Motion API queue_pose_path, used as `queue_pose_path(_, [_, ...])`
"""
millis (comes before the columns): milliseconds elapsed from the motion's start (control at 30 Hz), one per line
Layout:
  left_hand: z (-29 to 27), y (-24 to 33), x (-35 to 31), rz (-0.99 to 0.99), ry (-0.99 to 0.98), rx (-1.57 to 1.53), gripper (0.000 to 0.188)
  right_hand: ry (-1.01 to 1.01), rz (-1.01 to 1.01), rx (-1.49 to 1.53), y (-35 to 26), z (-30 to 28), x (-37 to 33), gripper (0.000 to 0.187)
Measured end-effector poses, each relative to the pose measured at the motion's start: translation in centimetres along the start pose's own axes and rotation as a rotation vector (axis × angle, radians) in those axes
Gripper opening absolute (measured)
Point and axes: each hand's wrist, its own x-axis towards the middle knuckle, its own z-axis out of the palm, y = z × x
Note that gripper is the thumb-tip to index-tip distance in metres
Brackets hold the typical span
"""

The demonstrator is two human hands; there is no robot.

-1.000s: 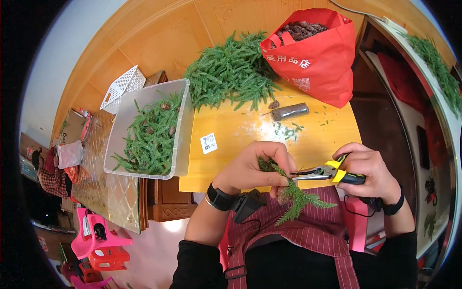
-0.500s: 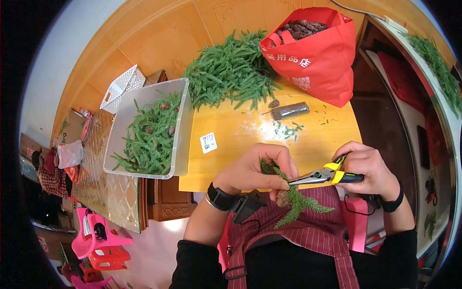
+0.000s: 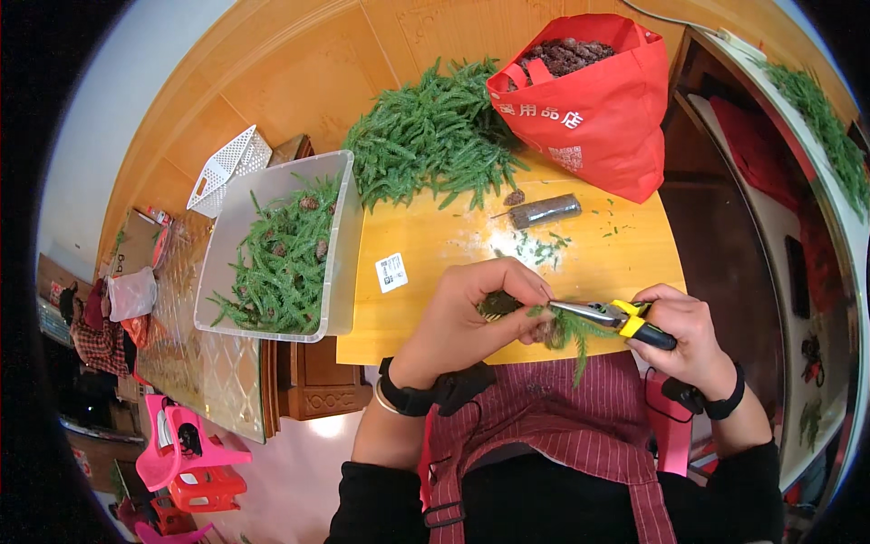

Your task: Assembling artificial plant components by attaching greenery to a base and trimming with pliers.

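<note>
In the head view, a green sprig (image 3: 581, 341) with a brown cone (image 3: 551, 336) on it is held by the left grip (image 3: 497, 313): the thumb and fingertips are pinched together on the stem side, and part of the cone is hidden by them. The sprig's needles are spread to the right of that pinch, above a striped red apron (image 3: 566, 394). A pair of pliers (image 3: 651, 336) is held by the right grip (image 3: 684, 335), whose fingers are curled around the yellow and black handles. The pliers' jaws are brought nearly together and pointed leftward across the sprig, their tip just beside the left fingertips (whether anything is bitten by them cannot be told). Beyond both grips, green clippings (image 3: 546, 248) and a dark roll (image 3: 546, 211) are seen on the table (image 3: 385, 331). Well to the left of the left grip, a translucent tub (image 3: 342, 249) is filled with sprigs and cones. Farthest beyond, a heap of branches (image 3: 433, 136) is set beside a red bag (image 3: 603, 122).
</note>
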Motion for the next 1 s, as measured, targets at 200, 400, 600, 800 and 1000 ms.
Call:
queue_pose_path(200, [0.9,0.5,0.8,0.62,0.161,0.928,0.017,0.069,0.102,-0.052,-1.2,0.4,0.1,0.018])
queue_pose_path(400, [1.2,0.0,0.6,0.726,0.242,1.099,0.019,0.059,0.256,-0.027,-2.6,0.4,-0.2,0.014])
queue_pose_path(600, [0.2,-0.2,0.1,0.383,0.182,0.601,0.014,-0.132,0.238,0.143,-1.5,-1.7,-0.4,0.016])
queue_pose_path(800, [0.5,0.7,-0.3,0.09,-0.028,-0.059,0.015,-0.013,0.258,0.216,0.0,-3.3,-0.4,0.025])
queue_pose_path(1000, [1.5,-0.4,0.1,0.098,-0.183,-0.165,0.013,0.07,0.378,0.65,-2.3,-1.1,2.7,0.038])
